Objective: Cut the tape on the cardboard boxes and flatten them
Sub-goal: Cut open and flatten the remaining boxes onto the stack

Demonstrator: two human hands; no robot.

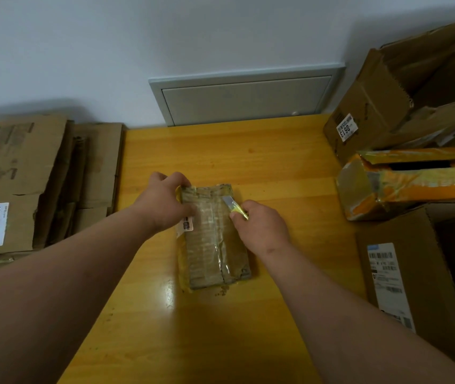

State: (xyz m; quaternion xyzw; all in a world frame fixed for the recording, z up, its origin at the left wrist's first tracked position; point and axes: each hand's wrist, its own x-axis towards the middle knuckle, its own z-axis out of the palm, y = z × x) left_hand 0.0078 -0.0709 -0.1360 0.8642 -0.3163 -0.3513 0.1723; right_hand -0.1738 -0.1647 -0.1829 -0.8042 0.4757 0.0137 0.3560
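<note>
Head view: small taped cardboard box [213, 236] is lying mid-table, long axis running away from the person. Left hand [162, 202] is gripping its far-left corner; right hand [259, 227] is pinching a yellow utility knife [234, 207], blade pointing at the centre tape seam just left.

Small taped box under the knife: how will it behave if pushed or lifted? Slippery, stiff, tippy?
The small taped box probably slides easily: glossy tape on a shiny wooden table, which may be why the left hand grips its far end. Lying low and flat, it is unlikely to tip. Its dented, wrinkled cardboard looks soft, so it may buckle under the knife.
</note>
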